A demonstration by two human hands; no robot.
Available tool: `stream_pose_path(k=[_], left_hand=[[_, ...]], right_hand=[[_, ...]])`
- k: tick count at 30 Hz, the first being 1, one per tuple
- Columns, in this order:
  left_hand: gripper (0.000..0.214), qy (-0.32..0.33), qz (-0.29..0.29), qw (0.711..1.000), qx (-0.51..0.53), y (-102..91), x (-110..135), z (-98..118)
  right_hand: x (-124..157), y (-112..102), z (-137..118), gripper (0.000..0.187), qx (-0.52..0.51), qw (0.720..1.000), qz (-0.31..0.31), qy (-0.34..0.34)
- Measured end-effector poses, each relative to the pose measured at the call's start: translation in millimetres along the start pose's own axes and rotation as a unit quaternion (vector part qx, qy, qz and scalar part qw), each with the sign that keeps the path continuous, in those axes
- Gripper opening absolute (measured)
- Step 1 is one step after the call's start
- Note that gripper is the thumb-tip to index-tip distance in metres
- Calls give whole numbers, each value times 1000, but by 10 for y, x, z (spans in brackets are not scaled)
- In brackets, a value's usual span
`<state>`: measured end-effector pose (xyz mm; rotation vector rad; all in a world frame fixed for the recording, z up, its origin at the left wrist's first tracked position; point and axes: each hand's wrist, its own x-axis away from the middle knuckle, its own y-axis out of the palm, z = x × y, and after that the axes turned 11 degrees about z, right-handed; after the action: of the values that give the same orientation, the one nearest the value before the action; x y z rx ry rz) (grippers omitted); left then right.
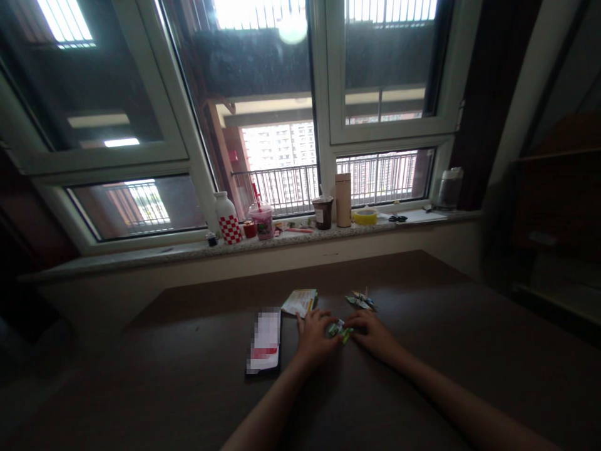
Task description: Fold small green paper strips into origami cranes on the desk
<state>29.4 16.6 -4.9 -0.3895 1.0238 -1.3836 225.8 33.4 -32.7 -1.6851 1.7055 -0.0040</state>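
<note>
Both my hands rest on a dark brown table (422, 376), meeting over a small green and white folded paper piece (340, 329). My left hand (313, 336) has its fingers curled onto the left side of that piece. My right hand (374, 333) pinches its right side. A folded paper figure (360, 301) lies just beyond my right hand. A stack of printed paper squares (300, 302) lies just beyond my left hand. A phone (265, 340) with a lit screen lies flat to the left of my left hand.
A stone windowsill (164, 252) runs behind the table, bearing a red-checked white bottle (228, 219), a pink lidded cup (261, 220), a dark cup (323, 213), a tan flask (343, 200), a yellow tape roll (365, 217) and a kettle (449, 188). A dark shelf (558, 188) stands at right.
</note>
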Motion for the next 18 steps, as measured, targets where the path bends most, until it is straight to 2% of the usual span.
stream_pose_path(k=[7, 18], left_hand=[[40, 6, -20, 999, -27, -5, -3, 26], [41, 11, -21, 998, -51, 9, -4, 40]], right_hand=[[-8, -12, -39, 24, -6, 1000, 5, 18], [-11, -6, -28, 23, -9, 1000, 8, 18]])
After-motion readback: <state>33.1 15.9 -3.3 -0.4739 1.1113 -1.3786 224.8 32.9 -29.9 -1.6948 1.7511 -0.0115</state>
